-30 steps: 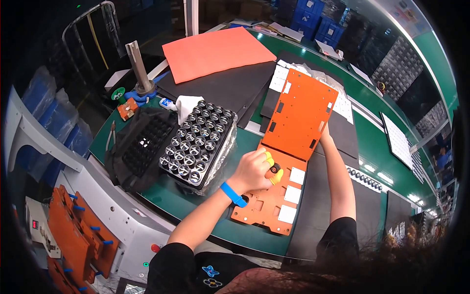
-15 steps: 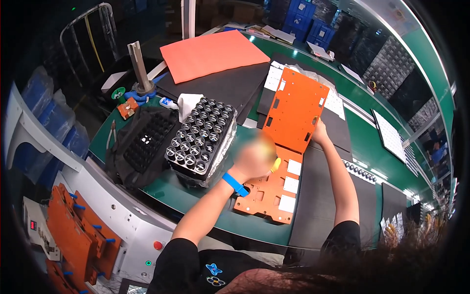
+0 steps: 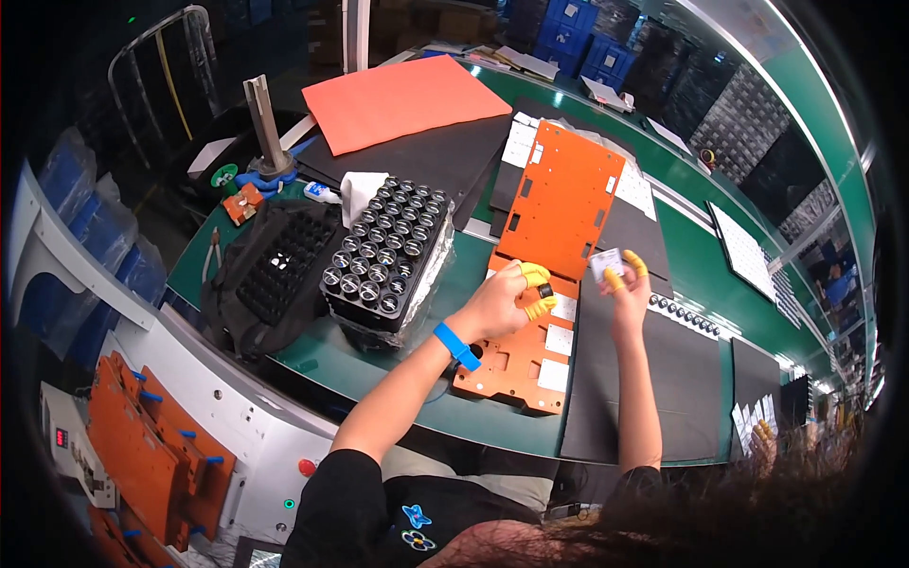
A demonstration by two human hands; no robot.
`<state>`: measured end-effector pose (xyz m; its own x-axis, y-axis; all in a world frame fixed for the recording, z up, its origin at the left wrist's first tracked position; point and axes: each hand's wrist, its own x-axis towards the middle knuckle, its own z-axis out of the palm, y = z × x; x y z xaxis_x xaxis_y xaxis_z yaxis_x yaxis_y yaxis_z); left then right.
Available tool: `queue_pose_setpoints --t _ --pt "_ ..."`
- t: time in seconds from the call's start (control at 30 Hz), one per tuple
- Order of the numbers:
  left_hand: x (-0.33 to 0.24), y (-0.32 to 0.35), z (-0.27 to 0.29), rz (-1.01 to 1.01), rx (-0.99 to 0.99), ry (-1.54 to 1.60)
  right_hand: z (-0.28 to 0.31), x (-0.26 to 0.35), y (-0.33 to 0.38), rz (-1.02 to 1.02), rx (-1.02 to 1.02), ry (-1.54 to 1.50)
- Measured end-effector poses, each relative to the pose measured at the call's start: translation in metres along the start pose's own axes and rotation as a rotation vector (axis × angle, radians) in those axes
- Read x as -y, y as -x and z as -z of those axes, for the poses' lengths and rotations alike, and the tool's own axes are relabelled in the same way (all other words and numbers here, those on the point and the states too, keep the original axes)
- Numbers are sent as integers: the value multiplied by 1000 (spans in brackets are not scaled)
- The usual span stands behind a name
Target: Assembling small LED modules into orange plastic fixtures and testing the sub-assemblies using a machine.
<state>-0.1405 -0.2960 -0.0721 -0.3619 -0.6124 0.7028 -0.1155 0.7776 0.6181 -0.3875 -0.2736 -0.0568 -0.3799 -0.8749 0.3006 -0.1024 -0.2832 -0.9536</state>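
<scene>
My left hand (image 3: 502,301), with yellow finger cots and a blue wrist strap, pinches a small black cylindrical part (image 3: 545,291) above the orange fixture base (image 3: 492,381). White square pieces (image 3: 559,338) sit in a row along the base's right side. The fixture's orange lid (image 3: 559,199) stands raised at the far side. Right of the base, my right hand (image 3: 627,289), also in yellow finger cots, holds a thin white square piece (image 3: 606,265) between thumb and fingers, apart from the fixture.
A black tray of round lens-like parts (image 3: 388,248) stands left of the fixture. Farther left lies another black tray (image 3: 284,270) on dark cloth. Black mats (image 3: 653,398) cover the right side, with a strip of small round parts (image 3: 684,315). An orange-red sheet (image 3: 407,102) lies behind.
My right hand has let go of the lid's right edge, come nearer, and now holds a white square piece. My left hand, blurred before, now shows the black part in its fingers.
</scene>
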Motion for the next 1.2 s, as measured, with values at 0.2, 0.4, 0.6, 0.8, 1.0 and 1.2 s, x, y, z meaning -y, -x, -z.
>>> queue_pose_setpoints --t 0.2,0.4,0.6,0.8,1.0,1.2 --pt "0 1 -2 250 261 664 -34 16 54 -80 340 -76" --pt "-13 -5 8 340 493 382 -30 6 73 -180 416 -125" --pt "-15 -5 10 372 331 243 -37 10 72 216 318 217" --pt "-12 -4 1 168 245 145 -36 15 76 376 328 297" --pt "-14 -1 1 126 261 -107 -39 9 82 190 325 182" --pt "-17 1 0 -57 289 -302 -39 7 83 380 358 299"
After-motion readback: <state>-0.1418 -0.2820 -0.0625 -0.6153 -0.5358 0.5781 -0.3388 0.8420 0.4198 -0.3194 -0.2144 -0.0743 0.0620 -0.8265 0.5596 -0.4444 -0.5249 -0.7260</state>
